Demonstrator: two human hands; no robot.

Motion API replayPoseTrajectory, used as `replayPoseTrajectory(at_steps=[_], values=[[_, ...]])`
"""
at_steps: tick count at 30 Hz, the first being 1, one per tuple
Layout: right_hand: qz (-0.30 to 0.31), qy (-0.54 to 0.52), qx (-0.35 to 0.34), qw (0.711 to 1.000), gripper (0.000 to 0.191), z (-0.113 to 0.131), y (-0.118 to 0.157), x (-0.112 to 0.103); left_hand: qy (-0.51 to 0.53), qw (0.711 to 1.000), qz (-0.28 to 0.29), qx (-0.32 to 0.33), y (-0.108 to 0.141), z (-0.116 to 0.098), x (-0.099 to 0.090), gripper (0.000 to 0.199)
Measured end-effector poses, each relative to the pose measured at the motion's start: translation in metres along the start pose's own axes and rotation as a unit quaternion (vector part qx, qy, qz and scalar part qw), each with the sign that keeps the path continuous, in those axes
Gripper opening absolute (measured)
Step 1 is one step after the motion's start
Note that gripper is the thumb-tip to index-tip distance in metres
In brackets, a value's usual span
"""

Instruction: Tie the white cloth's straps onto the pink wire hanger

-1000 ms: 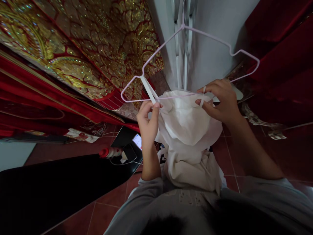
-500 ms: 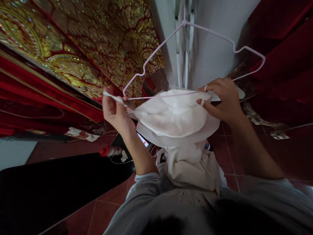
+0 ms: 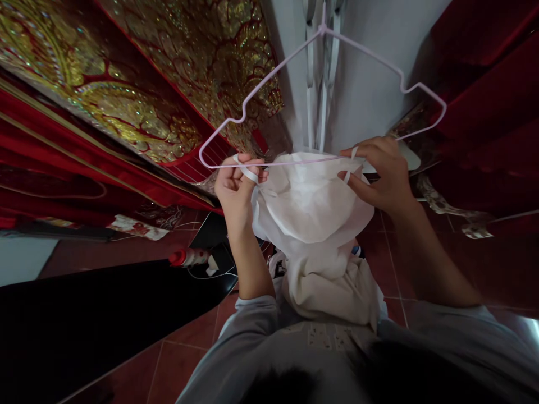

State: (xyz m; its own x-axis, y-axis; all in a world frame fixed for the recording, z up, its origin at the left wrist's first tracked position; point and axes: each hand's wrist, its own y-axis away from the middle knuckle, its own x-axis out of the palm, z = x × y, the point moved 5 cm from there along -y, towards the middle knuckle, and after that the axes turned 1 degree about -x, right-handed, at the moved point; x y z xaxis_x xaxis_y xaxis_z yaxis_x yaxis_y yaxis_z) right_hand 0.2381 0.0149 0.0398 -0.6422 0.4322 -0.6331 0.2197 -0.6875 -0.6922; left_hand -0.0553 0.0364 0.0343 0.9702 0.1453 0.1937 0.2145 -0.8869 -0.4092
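Note:
A pale pink wire hanger (image 3: 323, 29) hangs in front of me, its bottom bar running across both hands. My left hand (image 3: 236, 188) has its fingers curled, with a white strap (image 3: 248, 173) looped around them at the bar's left end. Thumb and index finger of my right hand (image 3: 385, 174) pinch the right edge of a white layered garment (image 3: 314, 210), where narrow white loops cross the fingertips beside the bar. Between the hands the garment hangs below the bar, its upper opening facing me. How its edge joins the bar is partly hidden.
Red and gold sequinned garments (image 3: 147, 101) hang at the left, dark red cloth (image 3: 484, 112) at the right. Pale metal bars (image 3: 310, 95) stand behind the hanger. Lower left, a red-capped bottle (image 3: 189, 257) and a white cable lie by a black surface (image 3: 105, 320).
My left hand has moved right, closer to the garment, and the strap around its fingers has gone slacker. The hanger's left end has shifted slightly left. My right hand stays nearly in place.

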Motion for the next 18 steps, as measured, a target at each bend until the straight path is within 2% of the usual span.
replayPoseTrajectory(at_steps=[6, 10, 12, 14, 16, 18], values=[[-0.046, -0.027, -0.02, 0.998, 0.038, 0.0, 0.015, 0.001, 0.024, 0.997, -0.067, -0.021, 0.004, 0.013, -0.004, 0.047], [-0.086, -0.082, 0.047, 0.992, 0.032, -0.013, 0.04, 0.008, 0.048, 0.995, -0.068, -0.055, 0.018, 0.023, 0.005, 0.052], [-0.097, -0.163, 0.099, 0.977, 0.033, -0.021, 0.058, 0.018, 0.064, 0.994, -0.055, -0.076, 0.027, 0.027, 0.016, 0.052], [-0.125, -0.234, 0.142, 0.954, 0.041, -0.027, 0.073, 0.029, 0.096, 0.99, -0.032, -0.099, 0.035, 0.031, 0.029, 0.047], [-0.172, -0.258, 0.164, 0.937, 0.051, -0.029, 0.079, 0.034, 0.121, 0.987, -0.017, -0.107, 0.039, 0.032, 0.037, 0.043], [-0.24, -0.233, 0.159, 0.929, 0.051, -0.026, 0.073, 0.028, 0.112, 0.989, -0.03, -0.089, 0.037, 0.029, 0.038, 0.042]])
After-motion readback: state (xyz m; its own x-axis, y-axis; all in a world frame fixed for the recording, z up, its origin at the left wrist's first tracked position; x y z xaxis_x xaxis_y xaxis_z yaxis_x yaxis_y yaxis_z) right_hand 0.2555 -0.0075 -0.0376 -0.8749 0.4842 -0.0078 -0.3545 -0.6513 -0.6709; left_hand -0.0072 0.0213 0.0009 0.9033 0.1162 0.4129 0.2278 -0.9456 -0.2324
